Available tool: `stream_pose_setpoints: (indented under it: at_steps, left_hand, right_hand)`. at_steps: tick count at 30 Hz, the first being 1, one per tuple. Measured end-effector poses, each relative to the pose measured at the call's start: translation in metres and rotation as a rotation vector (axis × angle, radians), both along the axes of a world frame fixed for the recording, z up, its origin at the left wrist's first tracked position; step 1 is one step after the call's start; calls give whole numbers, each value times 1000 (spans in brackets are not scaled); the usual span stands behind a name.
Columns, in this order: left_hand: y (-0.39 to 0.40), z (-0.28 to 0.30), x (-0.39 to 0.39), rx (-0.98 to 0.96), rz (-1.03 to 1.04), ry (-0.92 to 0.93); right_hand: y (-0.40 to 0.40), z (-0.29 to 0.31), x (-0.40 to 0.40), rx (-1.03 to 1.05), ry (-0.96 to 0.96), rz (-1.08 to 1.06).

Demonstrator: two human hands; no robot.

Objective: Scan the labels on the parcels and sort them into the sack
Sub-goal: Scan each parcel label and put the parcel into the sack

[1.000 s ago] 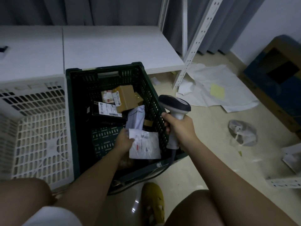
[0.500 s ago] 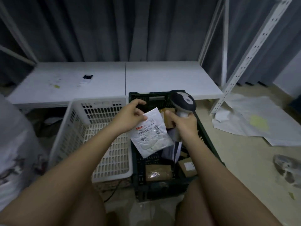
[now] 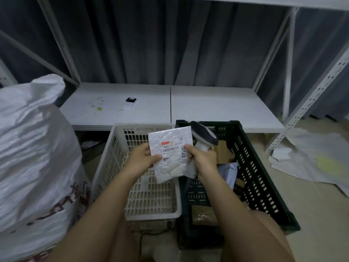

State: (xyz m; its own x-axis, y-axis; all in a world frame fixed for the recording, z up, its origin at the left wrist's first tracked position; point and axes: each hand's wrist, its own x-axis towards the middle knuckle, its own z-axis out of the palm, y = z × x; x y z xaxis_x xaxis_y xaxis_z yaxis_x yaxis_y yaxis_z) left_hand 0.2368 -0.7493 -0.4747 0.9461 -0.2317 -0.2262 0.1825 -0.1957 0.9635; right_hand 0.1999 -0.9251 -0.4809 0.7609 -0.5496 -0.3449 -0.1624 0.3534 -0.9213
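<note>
Left hand and right hand pinch parcel between them — label up.

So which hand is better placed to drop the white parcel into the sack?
Probably the left hand: it grips the white parcel nearer the white sack, while the right hand also holds the barcode scanner.

Dim room. Dark grey curtains are hung across the back wall behind a white metal shelving frame. A low white shelf board is set above a pale floor strewn with crumpled white paper.
</note>
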Motion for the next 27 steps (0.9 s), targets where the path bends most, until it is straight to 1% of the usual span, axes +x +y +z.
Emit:
stream_pose_setpoints:
  at_steps: [2,4,7,9,12,15,20,27]
  left_hand:
    - [5,-3,2,2,31,-2]
    - [8,-7,7,6,107,-27]
    - [12,-12,16,22,205,-48]
    - [13,-14,22,24,229,-52]
    - [11,-16,31,14,248,-46]
    - [10,-19,38,6,265,-32]
    - [7,-23,45,-48,302,0]
    - [-2,-23,44,-37,288,-16]
  right_hand:
    - [3,3,3,-24,-15,3]
    - [0,6,4,-66,-21,-22]
    - [-10,7,5,-160,19,-4]
    - [-14,6,0,-210,46,125]
    - [-12,8,-11,-335,56,378]
    - [-10,12,-21,-424,34,478]
    - [-15,11,-30,-394,29,480]
    - [-20,15,-38,-350,-8,462]
